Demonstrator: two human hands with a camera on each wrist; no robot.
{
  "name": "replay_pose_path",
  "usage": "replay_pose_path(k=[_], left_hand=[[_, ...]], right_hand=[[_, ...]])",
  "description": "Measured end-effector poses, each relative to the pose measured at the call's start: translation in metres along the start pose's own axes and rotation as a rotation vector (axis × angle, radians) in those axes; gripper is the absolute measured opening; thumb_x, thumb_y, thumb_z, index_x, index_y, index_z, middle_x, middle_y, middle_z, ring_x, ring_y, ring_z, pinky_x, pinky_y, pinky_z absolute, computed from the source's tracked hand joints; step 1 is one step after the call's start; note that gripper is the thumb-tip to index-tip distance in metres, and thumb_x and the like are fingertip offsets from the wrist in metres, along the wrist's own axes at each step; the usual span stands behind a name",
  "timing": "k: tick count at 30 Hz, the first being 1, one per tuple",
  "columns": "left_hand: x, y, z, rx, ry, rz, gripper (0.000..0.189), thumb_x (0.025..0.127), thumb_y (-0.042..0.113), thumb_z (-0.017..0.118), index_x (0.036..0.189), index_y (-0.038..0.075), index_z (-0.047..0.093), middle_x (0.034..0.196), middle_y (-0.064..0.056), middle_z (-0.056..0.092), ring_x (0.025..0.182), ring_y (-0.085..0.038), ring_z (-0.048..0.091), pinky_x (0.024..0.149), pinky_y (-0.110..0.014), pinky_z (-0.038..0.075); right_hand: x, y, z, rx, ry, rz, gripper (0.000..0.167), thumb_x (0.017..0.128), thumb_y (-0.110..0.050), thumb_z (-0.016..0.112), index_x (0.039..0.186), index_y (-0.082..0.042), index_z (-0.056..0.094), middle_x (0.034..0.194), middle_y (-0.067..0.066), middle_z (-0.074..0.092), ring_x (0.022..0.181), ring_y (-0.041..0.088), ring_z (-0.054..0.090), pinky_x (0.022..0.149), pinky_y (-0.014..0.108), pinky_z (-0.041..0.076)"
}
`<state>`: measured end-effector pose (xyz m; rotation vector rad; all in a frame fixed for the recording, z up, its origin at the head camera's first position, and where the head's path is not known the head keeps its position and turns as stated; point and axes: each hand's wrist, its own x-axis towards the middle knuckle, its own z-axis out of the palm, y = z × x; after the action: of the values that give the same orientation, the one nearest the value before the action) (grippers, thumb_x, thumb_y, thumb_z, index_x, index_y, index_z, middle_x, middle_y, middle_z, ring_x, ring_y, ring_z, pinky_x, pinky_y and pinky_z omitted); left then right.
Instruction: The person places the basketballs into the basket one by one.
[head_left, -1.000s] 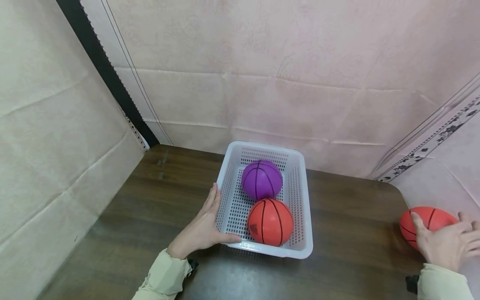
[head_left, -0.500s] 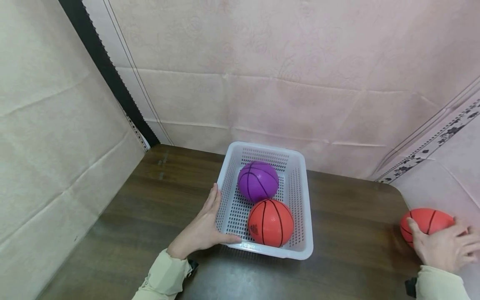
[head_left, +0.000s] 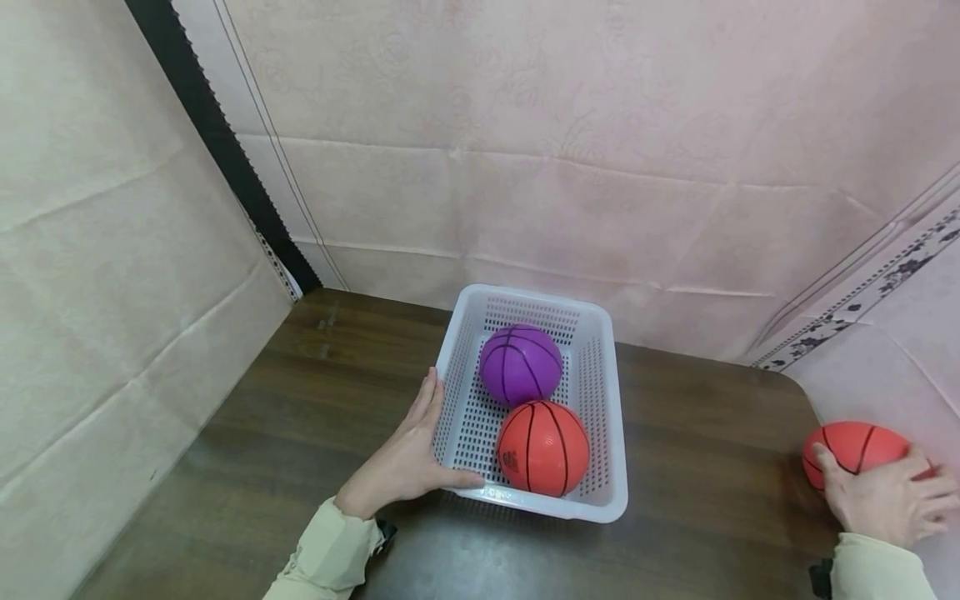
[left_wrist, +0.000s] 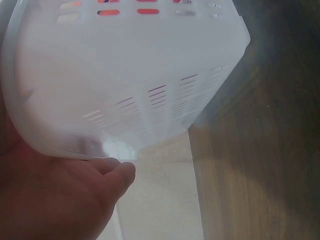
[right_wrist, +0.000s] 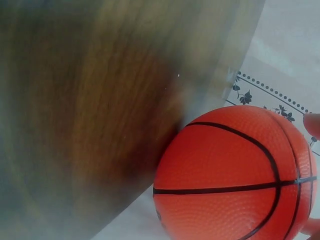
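In the head view a white plastic basket (head_left: pixel 617 417) stands on the table, holding a purple toy basketball (head_left: pixel 521 364) and an orange toy basketball (head_left: pixel 543 448). My left hand (head_left: pixel 408 457) grips the basket's near left corner, thumb over the front rim and fingers along the left side; the left wrist view shows fingertips (left_wrist: pixel 127 172) at the rim. At the table's right edge, my right hand (head_left: pixel 885 498) holds a second orange basketball (right_wrist: pixel 230 170), thumb on its left side and fingers on its right. The hand hides its near part.
The dark wooden table (head_left: pixel 712 483) has a rounded far right corner. Pale cloth (head_left: pixel 555 167) hangs behind and along both sides, and a black strip (head_left: pixel 225 158) runs down the left rear corner.
My right hand has drawn slightly left, its fingers settling closer around the orange ball. The purple ball rolled left in the basket, then slightly back. The left hand keeps its place.
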<state>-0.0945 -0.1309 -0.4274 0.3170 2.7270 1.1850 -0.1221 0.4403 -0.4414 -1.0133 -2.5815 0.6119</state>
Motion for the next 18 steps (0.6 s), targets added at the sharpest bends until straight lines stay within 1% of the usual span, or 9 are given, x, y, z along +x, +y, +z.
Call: replay_pose_path(k=[4,8,11,18], left_hand=[[-0.0004,0.0,0.0001,0.007,-0.002,-0.002,0.143,0.056,0.068,0.083,0.155,0.017,-0.007,0.157,0.01,-0.024,0.147,-0.026,-0.001,0.109,-0.054,0.024],[-0.0006,-0.0006,-0.0002,0.0,-0.003,0.009,0.143,0.057,0.069,0.082,0.155,0.016,-0.008,0.157,0.011,-0.025,0.146,-0.023,-0.004,0.11,-0.052,0.023],[-0.0008,-0.0007,-0.0004,-0.012,-0.004,0.015,0.143,0.057,0.068,0.082,0.155,0.015,-0.008,0.157,0.012,-0.025,0.146,-0.021,-0.006,0.111,-0.051,0.022],[-0.0012,-0.0015,-0.0001,-0.006,-0.005,0.021,0.144,0.057,0.072,0.079,0.155,0.014,-0.009,0.157,0.011,-0.026,0.146,-0.02,-0.007,0.112,-0.051,0.021]], right_hand=[[-0.0001,0.0016,0.0013,-0.001,-0.007,0.026,0.105,0.084,-0.048,0.063,0.151,0.002,0.001,0.151,0.035,-0.006,0.138,0.053,-0.005,0.102,0.073,0.008],[0.0006,0.0027,0.0038,-0.002,-0.015,0.045,0.104,0.085,-0.047,0.063,0.152,-0.002,-0.002,0.152,0.033,-0.008,0.138,0.052,-0.006,0.102,0.073,0.01],[0.0016,0.0032,0.0051,-0.008,-0.029,0.054,0.105,0.085,-0.047,0.062,0.152,-0.003,-0.006,0.152,0.032,-0.011,0.138,0.052,-0.007,0.102,0.073,0.011],[0.0035,0.006,0.0092,0.004,-0.02,0.055,0.108,0.083,-0.045,0.066,0.152,-0.004,-0.007,0.151,0.032,-0.011,0.137,0.053,-0.006,0.101,0.074,0.012]])
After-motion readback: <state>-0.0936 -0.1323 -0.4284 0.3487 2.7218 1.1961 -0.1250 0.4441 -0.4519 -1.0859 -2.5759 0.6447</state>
